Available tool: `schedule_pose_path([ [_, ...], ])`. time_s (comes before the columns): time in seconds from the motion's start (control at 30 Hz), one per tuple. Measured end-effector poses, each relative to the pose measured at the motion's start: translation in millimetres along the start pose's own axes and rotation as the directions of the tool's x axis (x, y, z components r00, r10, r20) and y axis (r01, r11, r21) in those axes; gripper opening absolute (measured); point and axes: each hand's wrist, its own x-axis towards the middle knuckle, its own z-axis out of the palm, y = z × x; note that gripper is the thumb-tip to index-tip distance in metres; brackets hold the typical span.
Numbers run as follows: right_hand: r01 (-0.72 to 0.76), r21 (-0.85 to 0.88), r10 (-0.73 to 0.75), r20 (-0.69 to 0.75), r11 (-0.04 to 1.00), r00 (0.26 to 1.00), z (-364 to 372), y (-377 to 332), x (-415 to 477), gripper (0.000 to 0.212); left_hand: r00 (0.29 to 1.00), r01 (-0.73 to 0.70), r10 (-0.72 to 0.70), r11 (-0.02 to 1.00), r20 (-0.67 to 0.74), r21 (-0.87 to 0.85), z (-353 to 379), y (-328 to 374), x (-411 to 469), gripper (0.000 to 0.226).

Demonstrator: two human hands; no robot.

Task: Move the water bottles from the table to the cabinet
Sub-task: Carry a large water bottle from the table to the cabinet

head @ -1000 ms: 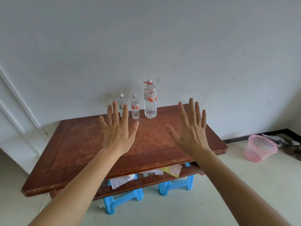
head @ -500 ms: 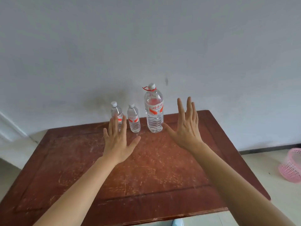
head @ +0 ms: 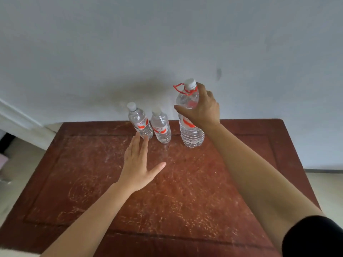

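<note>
Grey wall (head: 167, 43), scratched red desk (head: 185, 191): first bottle being taken.
Right grip (head: 202, 110) curled round big bottle (head: 191, 134) at the shoulder, below the cap, likely for a one-handed lift; upright at desk's far edge. Left grip (head: 138, 164) flat, empty, fingertips by small bottle (head: 141, 123). Half a second ago, both flat, holding nothing.

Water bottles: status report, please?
Right hand grips large bottle near neck. Left hand open, at small bottles. All three on table. Nothing blocking.

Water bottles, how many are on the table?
3, at the table's far edge: left small bottle, middle small bottle, and large bottle at right, gripped by the right hand.
</note>
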Motion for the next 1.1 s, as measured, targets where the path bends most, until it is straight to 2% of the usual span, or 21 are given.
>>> schedule_pose_path([
  [0.13, -0.027, 0.042, 0.029, -0.058, 0.999, 0.998, -18.3, 16.1, -10.1, 0.084, 0.994, -0.089, 0.098, 0.983, 0.051, -0.163, 24.8, 27.7, 29.6, 0.106],
  [0.23, -0.036, 0.148, 0.048, -0.079, 0.988, 0.996, -28.6, 23.5, -41.9, 0.081, 0.988, -0.062, 0.092, 0.972, 0.121, -0.227, 42.0, 52.4, 47.9, 0.112],
  [0.37, -0.142, 0.285, 0.19, -0.147, 0.948, 0.971, -44.0, 46.8, -80.3, 0.075, 0.963, -0.168, 0.196, 0.973, 0.184, -0.158, 68.1, 83.8, 79.8, 0.127],
  [0.47, -0.221, 0.411, 0.327, -0.207, 0.884, 0.922, -52.4, 66.2, -106.7, 0.072, 0.959, -0.162, 0.187, 0.978, 0.212, -0.13, 88.7, 98.8, 113.7, 0.134],
  [0.53, -0.259, 0.483, 0.406, -0.229, 0.837, 0.885, -60.4, 83.4, -123.6, 0.071, 0.946, -0.224, 0.245, 0.967, 0.211, -0.12, 100.9, 109.0, 134.3, 0.124],
  [0.6, -0.309, 0.539, 0.477, -0.203, 0.784, 0.855, -70.9, 101.5, -139.1, 0.072, 0.927, -0.318, 0.327, 0.945, 0.185, -0.074, 105.6, 119.3, 146.1, 0.098],
  [0.67, -0.397, 0.598, 0.562, -0.109, 0.696, 0.82, -78.7, 125.7, -153.6, 0.071, 0.903, -0.389, 0.383, 0.921, 0.197, -0.01, 102.7, 133.0, 147.9, 0.08],
  [0.7, -0.444, 0.651, 0.615, -0.044, 0.615, 0.787, -80.9, 136.7, -160.4, 0.068, 0.89, -0.412, 0.393, 0.91, 0.232, 0.041, 99.7, 140.1, 144.6, 0.081],
  [0.77, -0.501, 0.777, 0.724, 0.085, 0.382, 0.685, -81.3, 154.1, -173.0, 0.068, 0.861, -0.46, 0.384, 0.868, 0.334, 0.188, 95.4, 150.4, 132.8, 0.093],
  [0.83, -0.534, 0.815, 0.784, 0.175, 0.225, 0.596, -75.5, 164.4, -183.3, 0.066, 0.837, -0.48, 0.35, 0.838, 0.421, 0.258, 93.3, 150.6, 112.5, 0.105],
  [0.97, -0.625, 0.777, 0.845, 0.284, 0.074, 0.453, -56.2, 165.8, -199.1, 0.071, 0.834, -0.442, 0.294, 0.863, 0.467, 0.244, 96.3, 126.0, 64.1, 0.113],
  [1.1, -0.699, 0.715, 0.881, 0.311, 0.031, 0.358, -35.1, 157.2, -205.1, 0.054, 0.846, -0.432, 0.267, 0.85, 0.462, 0.301, 98.8, 102.9, 35.6, 0.114],
])
